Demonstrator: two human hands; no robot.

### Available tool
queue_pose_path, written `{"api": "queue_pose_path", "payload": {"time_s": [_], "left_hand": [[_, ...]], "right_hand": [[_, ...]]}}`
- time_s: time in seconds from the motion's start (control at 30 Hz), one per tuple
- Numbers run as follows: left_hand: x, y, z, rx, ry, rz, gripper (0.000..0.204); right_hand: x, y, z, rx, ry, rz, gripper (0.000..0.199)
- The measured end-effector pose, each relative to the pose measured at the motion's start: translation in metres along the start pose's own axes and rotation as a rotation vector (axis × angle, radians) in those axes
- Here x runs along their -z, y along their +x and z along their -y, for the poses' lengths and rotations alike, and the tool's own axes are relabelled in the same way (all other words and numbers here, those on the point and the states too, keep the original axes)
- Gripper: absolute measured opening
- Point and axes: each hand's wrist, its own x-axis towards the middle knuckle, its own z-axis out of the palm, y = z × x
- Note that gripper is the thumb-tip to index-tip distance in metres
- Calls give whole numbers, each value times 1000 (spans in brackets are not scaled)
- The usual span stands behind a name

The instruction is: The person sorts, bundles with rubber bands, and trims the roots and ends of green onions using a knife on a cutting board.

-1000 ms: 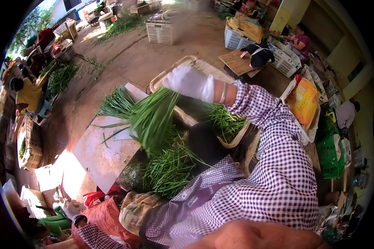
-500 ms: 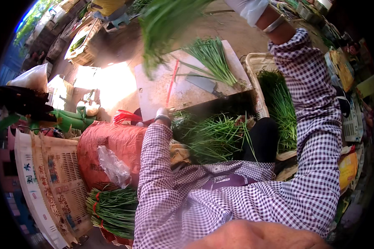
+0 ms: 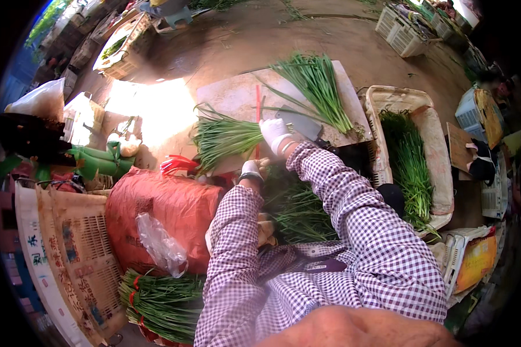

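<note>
A white board (image 3: 237,92) lies in front of me. My right hand (image 3: 275,133), in a white glove, is closed round the stem end of a bunch of long green chives (image 3: 223,137), leaves pointing left. A thin red strip (image 3: 257,104) runs across the board and passes under the stems. My left hand (image 3: 253,169), also gloved, is at the board's near edge, closed at the strip's near end; its fingers are partly hidden. A cleaver (image 3: 298,124) lies right of my right hand, partly under a second chive bunch (image 3: 315,87).
Loose chives (image 3: 301,214) lie below the board near my lap. At right stands a cream crate (image 3: 443,191) with more chives. A red sack (image 3: 156,202), a tied chive bundle (image 3: 162,306) and a plastic basket (image 3: 69,248) are at left. Another crate (image 3: 402,34) stands far right.
My right hand has come down from above the board's far side, laying the swinging chive bunch across the red strip. The strip now runs straighter away from me. The view has shifted slightly.
</note>
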Motion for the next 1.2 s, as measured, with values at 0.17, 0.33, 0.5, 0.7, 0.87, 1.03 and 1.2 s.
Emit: {"api": "queue_pose_path", "payload": {"time_s": [0.17,0.33,0.5,0.7,0.87,1.03,1.2], "left_hand": [[-8,12,9,-22,-22,-63,27],[-1,14,8,-3,-72,-45,31],[-3,14,12,11,-3,-54,31],[-16,-10,23,-39,21,-158,18],[-28,-25,54,-53,104,29,15],[-33,-35,48,30,268,117,24],[-58,-32,52,-14,257,119,24]], "right_hand": [[18,-3,-29,130,58,199,56],[82,-11,-120,-270,362,189,87],[25,-43,-214,-798,36,449,106],[1,-51,-212,-778,129,443,75],[-30,-48,-220,-797,184,303,43],[-35,-48,-221,-803,273,193,32],[-50,-50,-260,-807,311,194,39]]}}
